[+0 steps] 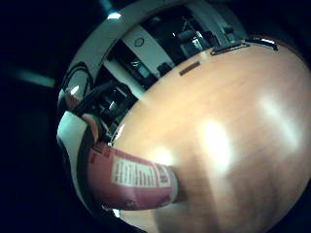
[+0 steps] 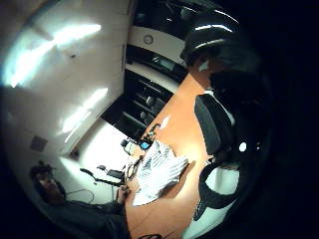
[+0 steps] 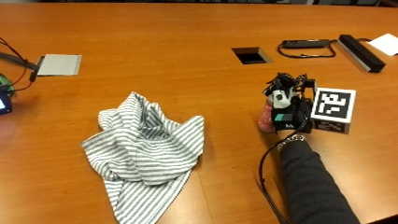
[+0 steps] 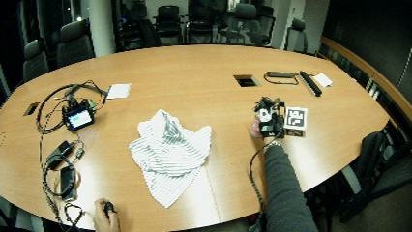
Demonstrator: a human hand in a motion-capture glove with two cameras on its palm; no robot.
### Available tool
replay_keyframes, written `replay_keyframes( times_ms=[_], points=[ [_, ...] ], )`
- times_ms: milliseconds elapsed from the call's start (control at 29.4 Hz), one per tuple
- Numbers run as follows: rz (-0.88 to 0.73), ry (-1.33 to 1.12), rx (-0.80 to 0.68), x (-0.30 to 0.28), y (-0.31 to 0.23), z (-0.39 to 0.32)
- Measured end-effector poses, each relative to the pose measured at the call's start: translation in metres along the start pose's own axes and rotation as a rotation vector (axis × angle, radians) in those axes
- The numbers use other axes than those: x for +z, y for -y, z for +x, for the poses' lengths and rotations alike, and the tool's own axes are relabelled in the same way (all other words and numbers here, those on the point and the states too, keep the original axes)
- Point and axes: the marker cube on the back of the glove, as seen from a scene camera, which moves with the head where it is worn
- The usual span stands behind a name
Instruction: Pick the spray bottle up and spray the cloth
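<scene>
Grasp stage, seen from the outside view: I am wrapping my gloved right hand [image 3: 287, 112] around the pink spray bottle [image 3: 266, 119], which is standing upright on the wooden conference table [image 3: 187, 56] with its base apparently touching the surface. My fingers are curling round the bottle's body, and the little-finger palm view is confirming this, since the bottle's labelled side [image 1: 138, 177] is lying close against the palm. I am holding it upright, I judge, so the nozzle can be aimed sideways. The striped cloth [image 3: 146, 149] is lying crumpled and partly spread, well apart from the bottle toward my left, where the thumb-side palm view is also showing it [image 2: 157, 169]. Spreading is presenting a broad target. Lifting and spraying are not yet under way; whether a finger is reaching the trigger I cannot tell.
</scene>
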Motion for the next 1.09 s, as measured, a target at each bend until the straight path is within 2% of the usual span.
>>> replay_keyframes(
  times_ms=[136,272,408,578,782,952,1088],
  points=[
    [0.032,-0.026,-0.012,-0.001,-0.007,0.004],
    [-0.076,-0.055,0.015,0.002,-0.015,0.01],
    [-0.258,-0.052,-0.008,0.007,-0.013,-0.011],
    [-0.569,-0.094,-0.091,0.022,-0.004,-0.082],
    [-0.873,-0.287,-0.199,0.047,-0.014,-0.147],
    [-1.117,-0.545,-0.324,0.069,-0.028,-0.167],
    [-1.28,-0.671,-0.352,0.086,-0.048,-0.171]
  ],
)
